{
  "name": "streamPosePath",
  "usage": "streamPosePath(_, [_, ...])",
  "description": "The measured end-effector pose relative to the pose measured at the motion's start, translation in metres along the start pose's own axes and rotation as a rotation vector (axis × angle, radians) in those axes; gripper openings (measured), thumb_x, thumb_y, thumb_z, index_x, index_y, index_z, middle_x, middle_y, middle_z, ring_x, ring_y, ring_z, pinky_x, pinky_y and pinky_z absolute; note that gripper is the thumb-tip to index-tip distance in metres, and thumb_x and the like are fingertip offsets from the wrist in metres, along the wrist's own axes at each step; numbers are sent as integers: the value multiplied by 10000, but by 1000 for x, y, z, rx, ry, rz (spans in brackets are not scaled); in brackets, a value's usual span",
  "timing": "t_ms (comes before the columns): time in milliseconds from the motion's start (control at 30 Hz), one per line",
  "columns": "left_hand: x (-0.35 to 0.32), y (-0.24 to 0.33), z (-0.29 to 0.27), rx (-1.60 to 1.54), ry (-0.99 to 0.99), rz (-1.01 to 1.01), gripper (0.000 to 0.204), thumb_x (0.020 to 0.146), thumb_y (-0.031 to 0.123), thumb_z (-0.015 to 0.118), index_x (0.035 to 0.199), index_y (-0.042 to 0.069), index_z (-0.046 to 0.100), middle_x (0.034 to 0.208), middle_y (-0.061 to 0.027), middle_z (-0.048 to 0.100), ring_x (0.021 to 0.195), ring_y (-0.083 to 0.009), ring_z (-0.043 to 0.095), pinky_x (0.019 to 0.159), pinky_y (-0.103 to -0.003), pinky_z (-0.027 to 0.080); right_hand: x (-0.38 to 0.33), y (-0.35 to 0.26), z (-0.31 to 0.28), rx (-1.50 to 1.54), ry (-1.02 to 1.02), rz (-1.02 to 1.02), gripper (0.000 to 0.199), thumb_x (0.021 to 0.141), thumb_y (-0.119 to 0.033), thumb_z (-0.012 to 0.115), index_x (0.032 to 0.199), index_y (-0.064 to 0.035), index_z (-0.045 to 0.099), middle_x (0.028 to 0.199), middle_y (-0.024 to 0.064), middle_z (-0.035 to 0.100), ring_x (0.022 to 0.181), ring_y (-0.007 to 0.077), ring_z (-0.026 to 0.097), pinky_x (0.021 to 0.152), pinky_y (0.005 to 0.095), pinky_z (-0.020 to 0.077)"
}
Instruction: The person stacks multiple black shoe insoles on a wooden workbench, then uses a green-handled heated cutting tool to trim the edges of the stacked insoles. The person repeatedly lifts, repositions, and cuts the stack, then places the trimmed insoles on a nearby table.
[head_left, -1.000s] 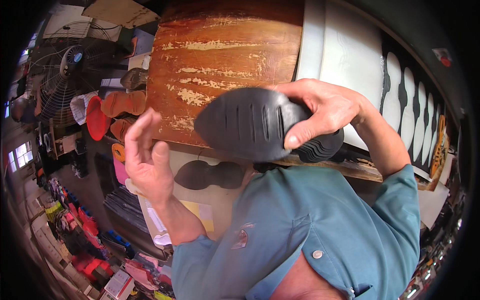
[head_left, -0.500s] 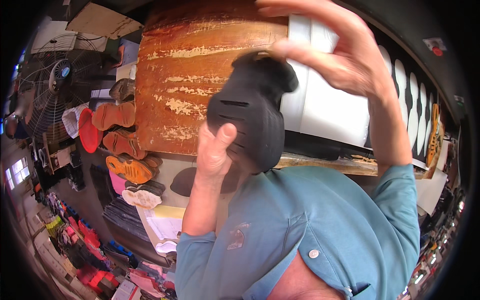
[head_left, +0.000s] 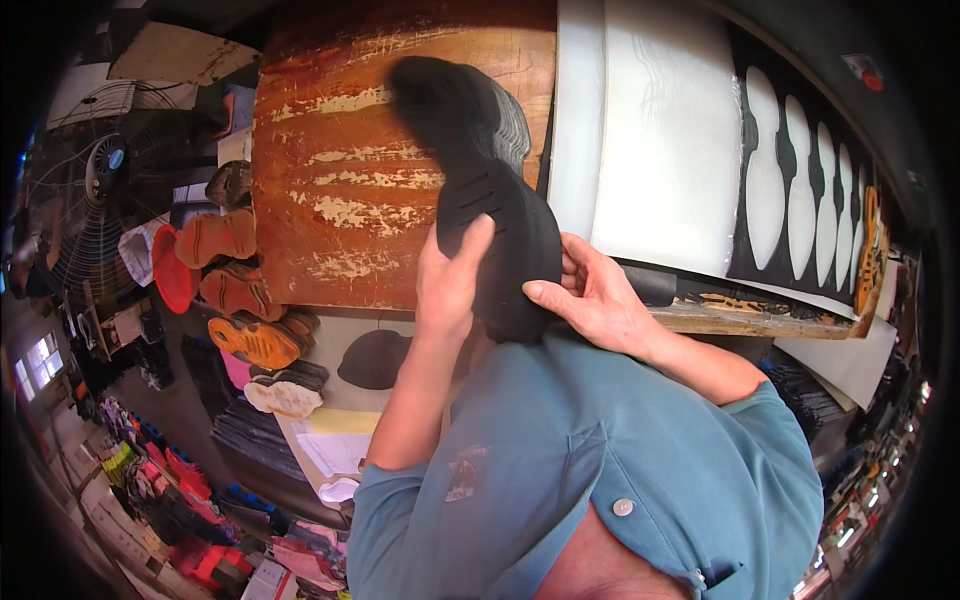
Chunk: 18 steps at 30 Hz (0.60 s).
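A thick stack of black shoe soles, with short slits across the top one, is held tilted in front of my chest. Its far end is blurred and hangs over the worn orange-brown board. My left hand is closed round the left side of the stack, thumb lying on top. At the near right end, my right hand grips the stack's edge with the thumb on the upper face and the fingers partly hidden behind it.
Right of the board lies a white sheet beside black material with white sole shapes. Brown and orange soles stand in piles at the left, near a red round piece and a large fan. A dark cut piece lies below the board.
My right hand has come down from above the stack and now grips its near right side. The stack's far end has swung left and its layers have fanned out. My left hand keeps its hold.
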<state>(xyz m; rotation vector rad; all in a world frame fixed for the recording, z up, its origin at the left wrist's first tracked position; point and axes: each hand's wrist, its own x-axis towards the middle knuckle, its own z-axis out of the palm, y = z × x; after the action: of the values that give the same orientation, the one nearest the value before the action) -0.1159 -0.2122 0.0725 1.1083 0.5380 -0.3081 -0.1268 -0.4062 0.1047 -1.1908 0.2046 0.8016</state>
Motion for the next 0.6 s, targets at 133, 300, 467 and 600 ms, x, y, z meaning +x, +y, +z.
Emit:
streamPosePath(133, [1,-8,-13,268,44,108,615,1024,166,799,1530,-29,509,1352,-123,709,1201,-192,682,1063,-358,548,0,16,-7,9,28,150,562,1046,-132,737,1503,68,480,1361,153,697,1188,147,680,980,328,588])
streamPosePath(300, [-4,-16,-16,309,29,254,745,983,163,843,1576,-37,441,1365,-153,701,1217,-196,678,1072,-373,551,-12,24,2,-95,96,-138,564,1015,-124,785,1456,78,498,1263,122,732,1050,110,695,851,285,582])
streamPosePath(467, [-9,-24,-16,311,23,328,869,959,176,860,1644,-37,369,1532,-229,569,1368,-298,605,1159,-426,493,-18,34,-5,-335,140,-190,571,975,-109,837,1405,81,513,1226,132,732,1033,123,711,844,288,593])
streamPosePath(600, [-10,-25,-16,890,-2,656,922,1014,353,788,1693,-28,296,1692,-310,344,1559,-428,400,1267,-508,366,-8,42,-12,-211,129,-105,563,957,-119,858,1375,66,528,1247,122,720,1053,118,704,866,294,595])
